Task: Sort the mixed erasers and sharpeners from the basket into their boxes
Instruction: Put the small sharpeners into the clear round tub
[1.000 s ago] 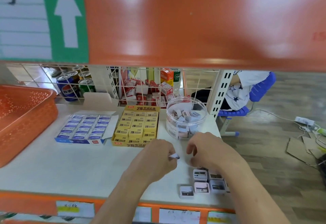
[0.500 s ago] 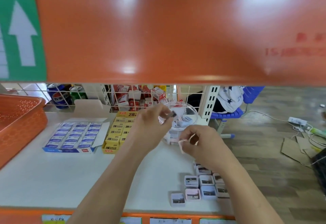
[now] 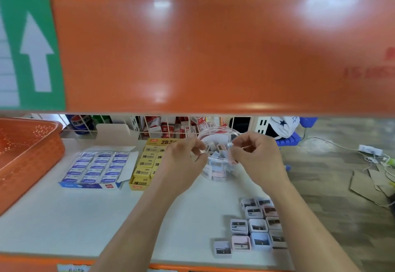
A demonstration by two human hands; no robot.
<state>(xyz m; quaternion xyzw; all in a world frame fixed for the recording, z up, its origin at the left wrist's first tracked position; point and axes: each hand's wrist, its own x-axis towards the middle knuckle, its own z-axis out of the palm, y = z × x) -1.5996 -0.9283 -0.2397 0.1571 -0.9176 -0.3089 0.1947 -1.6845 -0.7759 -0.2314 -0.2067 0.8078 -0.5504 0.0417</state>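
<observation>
A clear round jar (image 3: 215, 136) with several small sharpeners inside stands at the back of the white shelf (image 3: 85, 218). My left hand (image 3: 183, 162) hovers at the jar's left rim and pinches a small sharpener (image 3: 206, 148) in its fingertips. At the right rim, my right hand (image 3: 255, 156) pinches a pale sharpener (image 3: 232, 159). Several loose sharpeners (image 3: 255, 226) lie in a cluster at the front right of the shelf. A blue box of erasers (image 3: 96, 167) and a yellow box of 2B erasers (image 3: 145, 164) lie open to the left of the jar.
An orange perforated basket (image 3: 27, 154) stands at the far left. A broad orange shelf front (image 3: 213, 47) hangs overhead and hides the upper view. A white wire grid (image 3: 171, 126) with cans and red boxes behind it closes the back. The shelf ends at the right, with floor beyond.
Both hands rose from the loose sharpeners at the front and moved back to the jar's mouth, each carrying a small piece. The camera tilted upward.
</observation>
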